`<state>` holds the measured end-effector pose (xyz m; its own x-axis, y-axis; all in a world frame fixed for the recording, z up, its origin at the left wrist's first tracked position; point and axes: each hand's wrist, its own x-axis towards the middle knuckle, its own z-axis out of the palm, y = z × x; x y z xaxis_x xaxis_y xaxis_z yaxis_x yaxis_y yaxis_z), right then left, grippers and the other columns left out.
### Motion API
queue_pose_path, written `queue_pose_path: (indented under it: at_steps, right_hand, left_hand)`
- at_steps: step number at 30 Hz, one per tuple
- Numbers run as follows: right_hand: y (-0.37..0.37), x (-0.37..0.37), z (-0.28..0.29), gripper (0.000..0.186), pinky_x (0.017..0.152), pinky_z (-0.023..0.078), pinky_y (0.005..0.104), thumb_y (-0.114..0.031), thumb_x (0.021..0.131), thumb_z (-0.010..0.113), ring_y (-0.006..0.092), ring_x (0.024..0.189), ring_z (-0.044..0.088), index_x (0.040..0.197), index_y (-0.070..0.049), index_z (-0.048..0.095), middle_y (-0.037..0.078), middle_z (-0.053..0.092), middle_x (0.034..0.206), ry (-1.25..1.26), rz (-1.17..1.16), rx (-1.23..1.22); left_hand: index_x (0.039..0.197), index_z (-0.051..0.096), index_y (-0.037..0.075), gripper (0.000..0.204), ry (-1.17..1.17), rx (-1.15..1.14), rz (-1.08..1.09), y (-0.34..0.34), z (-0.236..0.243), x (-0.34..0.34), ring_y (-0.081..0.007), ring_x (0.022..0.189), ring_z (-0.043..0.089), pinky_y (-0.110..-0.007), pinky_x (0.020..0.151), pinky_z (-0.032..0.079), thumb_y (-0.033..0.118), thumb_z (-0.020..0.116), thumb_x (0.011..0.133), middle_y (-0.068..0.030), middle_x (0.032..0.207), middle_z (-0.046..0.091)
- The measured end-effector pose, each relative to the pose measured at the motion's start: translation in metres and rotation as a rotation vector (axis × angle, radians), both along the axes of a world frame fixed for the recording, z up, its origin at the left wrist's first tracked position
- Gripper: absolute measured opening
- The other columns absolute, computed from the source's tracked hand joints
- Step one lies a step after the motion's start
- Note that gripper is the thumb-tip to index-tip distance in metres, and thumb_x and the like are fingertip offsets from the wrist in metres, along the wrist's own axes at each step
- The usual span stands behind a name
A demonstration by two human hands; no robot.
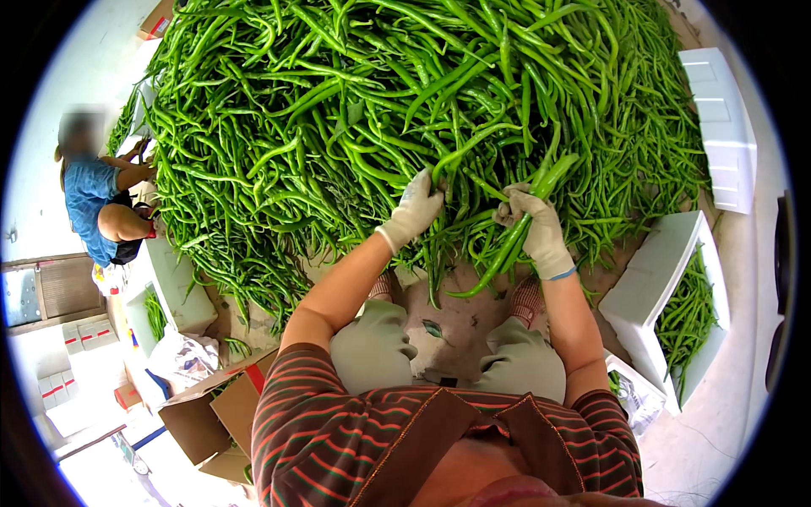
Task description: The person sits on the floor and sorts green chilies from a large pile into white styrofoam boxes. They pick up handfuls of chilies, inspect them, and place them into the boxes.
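Note:
A big heap of long green chili peppers (279,110) spreads across the floor in front of me. My left hand (412,209), in a pale work glove, is closed at the heap's near edge on a long curved pepper (473,145). To its right, my gloved right hand (534,221) grips a small bunch of long peppers (553,176); their ends stick out above and below the fist. Part of each hand's fingers is hidden by the glove and the peppers.
On the right stand a white foam box (655,296) with peppers inside and a white foam piece (718,127). An open cardboard box (198,427) sits at lower left. Another person (93,203) crouches by the heap's left side, near a foam box (182,291).

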<state>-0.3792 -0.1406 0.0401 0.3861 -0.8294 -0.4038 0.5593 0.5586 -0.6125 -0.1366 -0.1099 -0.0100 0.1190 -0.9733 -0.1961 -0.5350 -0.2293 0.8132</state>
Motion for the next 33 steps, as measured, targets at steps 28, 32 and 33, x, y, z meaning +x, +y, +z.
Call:
queue_pose_path:
  at_steps: [28, 32, 33]
  right_hand:
    - [0.005, -0.052, -0.035, 0.018, 0.086, 0.050, 0.0467, -0.004, 0.082, 0.055, 0.0251, 0.082, 0.058, 0.100, -0.005, 0.057, 0.008, 0.054, 0.081, -0.350, -0.030, 0.194]
    - [-0.001, -0.057, -0.037, 0.019, 0.068, 0.045, 0.0366, -0.006, 0.088, 0.055, 0.0187, 0.069, 0.047, 0.106, -0.001, 0.056, 0.006, 0.050, 0.081, -0.332, -0.089, 0.103]
    - [0.001, -0.053, -0.027, 0.022, 0.064, 0.041, 0.0344, -0.005, 0.091, 0.054, 0.0177, 0.067, 0.043, 0.111, 0.002, 0.056, 0.005, 0.049, 0.081, -0.190, -0.144, 0.097]
  left_hand:
    - [0.108, 0.064, 0.002, 0.044, -0.362, 0.236, -0.221, 0.000, 0.001, -0.034, -0.0378, 0.100, 0.064, -0.043, 0.086, 0.051, 0.043, 0.058, 0.095, -0.0218, 0.101, 0.068]
    - [0.099, 0.065, 0.000, 0.047, -0.496, 0.239, -0.247, -0.013, -0.033, -0.041, -0.0391, 0.097, 0.065, -0.044, 0.085, 0.052, 0.046, 0.062, 0.090, -0.0218, 0.099, 0.069]
    - [0.100, 0.065, 0.000, 0.046, -0.427, 0.237, -0.233, -0.015, -0.035, -0.038, -0.0393, 0.098, 0.065, -0.045, 0.085, 0.051, 0.044, 0.062, 0.089, -0.0225, 0.100, 0.068]
